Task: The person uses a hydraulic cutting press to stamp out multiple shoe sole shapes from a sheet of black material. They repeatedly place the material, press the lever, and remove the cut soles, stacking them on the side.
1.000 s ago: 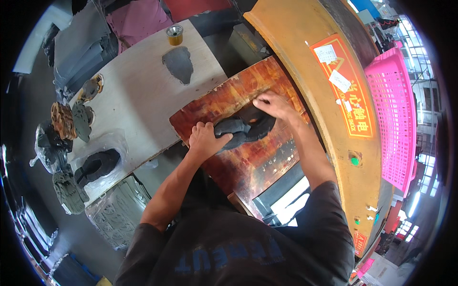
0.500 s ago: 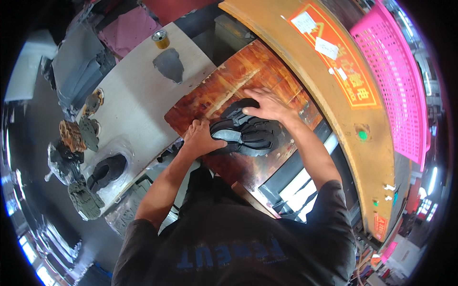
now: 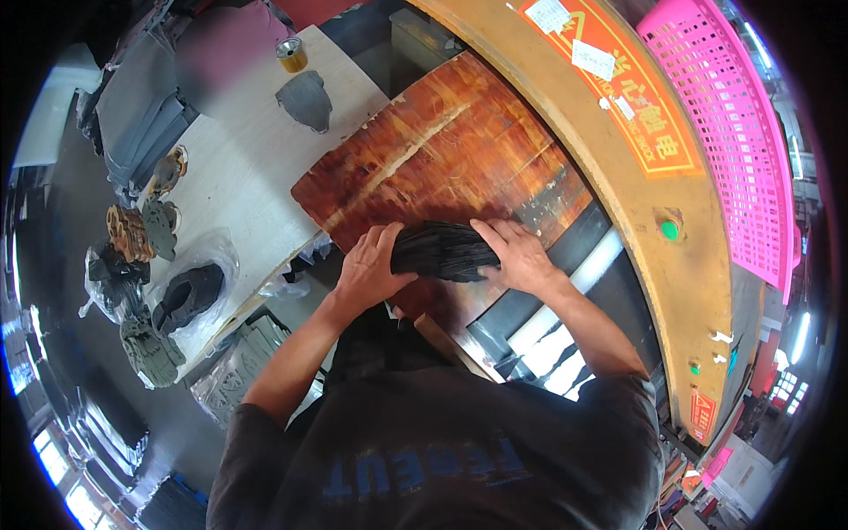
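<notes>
A stack of thin black cut pieces (image 3: 442, 252) is gathered between my two hands, its layered edges facing up. At its left end, my left hand (image 3: 369, 268) is closed on it, thumb on the near side and fingers on the far side. My right hand (image 3: 519, 258) grips the opposite end, its fingers bent over the far corner and the thumb near the front. Beneath the stack lies the worn red-brown cutting board (image 3: 424, 150), near its front edge. The lower side of the stack is out of sight.
To the left, a pale table (image 3: 247, 168) holds a gold can (image 3: 291, 55), a grey scrap (image 3: 305, 102) and a plastic bag with black pieces (image 3: 190, 296). A yellow machine beam (image 3: 609, 177) with a green button (image 3: 670, 230) curves along the right, beside a pink basket (image 3: 720, 132).
The black pieces, spread loosely on the board before, are now gathered into a compact stack nearer my body. My right hand has come down from the far side to the stack's right end.
</notes>
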The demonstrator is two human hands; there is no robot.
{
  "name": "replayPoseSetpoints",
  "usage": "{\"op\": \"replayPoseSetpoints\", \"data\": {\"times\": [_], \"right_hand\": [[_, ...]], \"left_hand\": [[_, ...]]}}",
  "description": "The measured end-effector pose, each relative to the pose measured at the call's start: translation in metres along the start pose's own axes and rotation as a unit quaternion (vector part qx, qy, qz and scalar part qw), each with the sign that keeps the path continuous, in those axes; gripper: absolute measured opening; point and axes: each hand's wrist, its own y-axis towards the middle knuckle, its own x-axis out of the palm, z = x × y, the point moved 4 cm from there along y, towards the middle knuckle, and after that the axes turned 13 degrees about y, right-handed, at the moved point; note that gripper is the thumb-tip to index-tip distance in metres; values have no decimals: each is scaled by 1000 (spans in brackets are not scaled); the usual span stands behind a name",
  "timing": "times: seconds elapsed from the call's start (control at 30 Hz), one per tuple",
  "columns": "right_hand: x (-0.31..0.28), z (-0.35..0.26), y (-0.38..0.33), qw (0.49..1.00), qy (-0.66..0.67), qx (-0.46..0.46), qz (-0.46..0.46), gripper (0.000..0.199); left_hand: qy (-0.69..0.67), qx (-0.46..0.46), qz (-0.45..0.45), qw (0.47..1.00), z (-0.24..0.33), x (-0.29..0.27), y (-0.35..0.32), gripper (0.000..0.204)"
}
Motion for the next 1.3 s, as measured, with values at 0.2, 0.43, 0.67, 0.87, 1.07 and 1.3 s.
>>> {"op": "replayPoseSetpoints", "data": {"times": [0.2,0.43,0.67,0.87,1.07,1.3], "right_hand": [[-3,-1,-20,996,81,40,16,91],[17,-18,-14,997,-8,-27,77,103],[10,-18,-7,990,46,-52,120,89],[10,-17,-16,994,47,5,96,96],[12,4,-2,986,116,99,73,100],[5,8,5,977,173,89,84,105]], "left_hand": [[-2,121,14,993,5,-27,1,80],[104,130,37,985,14,-25,10,93],[79,122,6,989,17,-19,14,79],[130,130,112,977,18,-24,11,74],[178,111,186,960,18,-7,13,59],[122,29,-19,992,-4,-3,29,58]]}}
